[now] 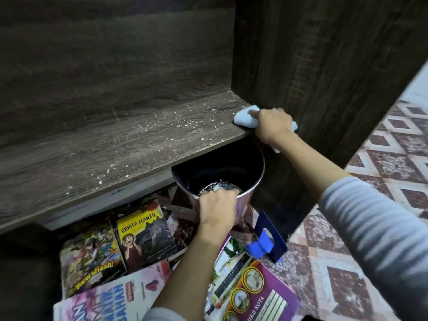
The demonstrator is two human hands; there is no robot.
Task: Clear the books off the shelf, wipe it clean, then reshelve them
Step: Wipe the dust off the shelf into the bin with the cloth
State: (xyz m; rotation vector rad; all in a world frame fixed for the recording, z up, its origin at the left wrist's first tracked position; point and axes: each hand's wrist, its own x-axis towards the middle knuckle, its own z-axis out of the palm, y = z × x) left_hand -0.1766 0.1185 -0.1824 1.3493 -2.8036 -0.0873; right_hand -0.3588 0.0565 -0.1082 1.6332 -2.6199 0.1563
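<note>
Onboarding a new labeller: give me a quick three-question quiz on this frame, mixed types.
1. True or false: books stand on the shelf.
2. What does the right hand hold? A) a cloth B) a book C) a bookend
3. Fill in: the left hand grips the rim of the ____ below the shelf's front edge.
Key: 1 false, the books lie on the floor; 2 A; 3 bin.

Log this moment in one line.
step: wipe | right hand: grips white cloth on shelf | left hand: grips bin rim | books: on floor
</note>
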